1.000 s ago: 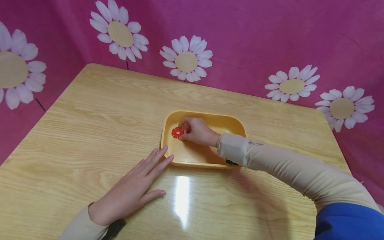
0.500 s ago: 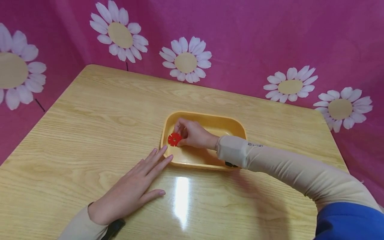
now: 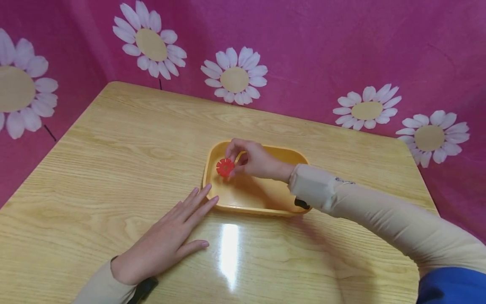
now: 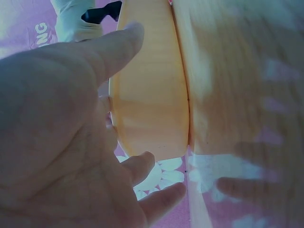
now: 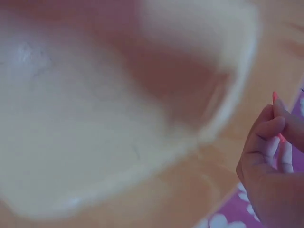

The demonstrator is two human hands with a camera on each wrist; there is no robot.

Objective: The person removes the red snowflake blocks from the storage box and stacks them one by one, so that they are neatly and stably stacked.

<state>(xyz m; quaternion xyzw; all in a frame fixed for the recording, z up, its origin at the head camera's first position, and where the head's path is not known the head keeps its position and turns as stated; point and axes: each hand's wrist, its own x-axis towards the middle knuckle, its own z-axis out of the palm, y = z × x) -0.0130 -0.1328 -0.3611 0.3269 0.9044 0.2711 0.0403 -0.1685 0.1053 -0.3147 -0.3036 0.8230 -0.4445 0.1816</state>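
Note:
Over the left part of a yellow-orange tray (image 3: 258,210), my right hand (image 3: 260,161) pinches a red notched plastic disc (image 3: 224,168) between thumb and fingertips. The right wrist view shows the disc (image 5: 275,97) edge-on in the fingers, with the tray (image 5: 85,156) blurred in front. My left hand (image 3: 163,240) lies with straight, spread fingers, its fingertips at the tray's near left corner. In the left wrist view the palm (image 4: 57,142) stands close beside the tray's outer wall (image 4: 152,90).
The tray stands on a wood-grain table (image 3: 125,156). Behind it hangs a pink cloth (image 3: 300,46) printed with large white daisies. A bright light reflection lies on the tabletop in front of the tray.
The red disc dipped towards the tray's near left, then came back up in my right hand. That hand and forearm have shifted right and up. My left hand stays in place.

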